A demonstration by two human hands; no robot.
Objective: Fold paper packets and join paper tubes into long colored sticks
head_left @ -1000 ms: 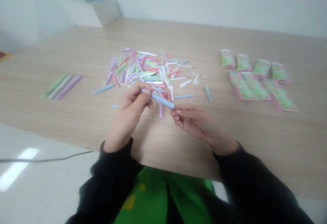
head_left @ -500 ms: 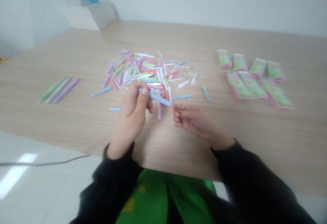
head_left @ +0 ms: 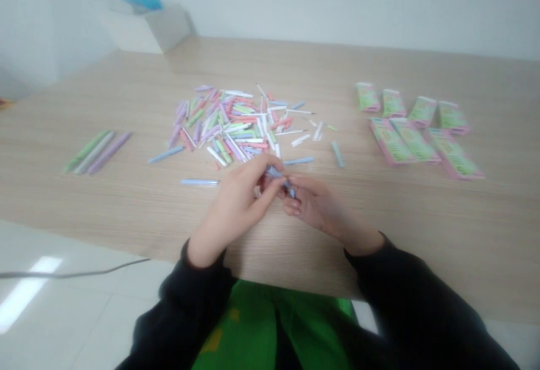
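A pale blue paper tube (head_left: 276, 174) is pinched between my left hand (head_left: 236, 204) and my right hand (head_left: 314, 204), and the fingers hide most of it. Its lower end reaches the right hand's fingertips. Just beyond my hands lies a loose heap of pastel paper tubes (head_left: 236, 125) in pink, lilac, green, white and blue. A single blue tube (head_left: 199, 181) lies left of my left hand, and another (head_left: 298, 161) lies above my right hand.
Three long tubes (head_left: 97, 152) lie side by side on the wooden table (head_left: 126, 201) at the left. Several pink-and-green packets (head_left: 415, 128) stand in rows at the right. A white box (head_left: 145, 30) sits beyond the far corner, and a cable (head_left: 71, 274) crosses the floor.
My hands have come closer together, and the left hand has moved right. The blue tube, clearly visible before, is now mostly hidden in my fingers. The view has shifted slightly.
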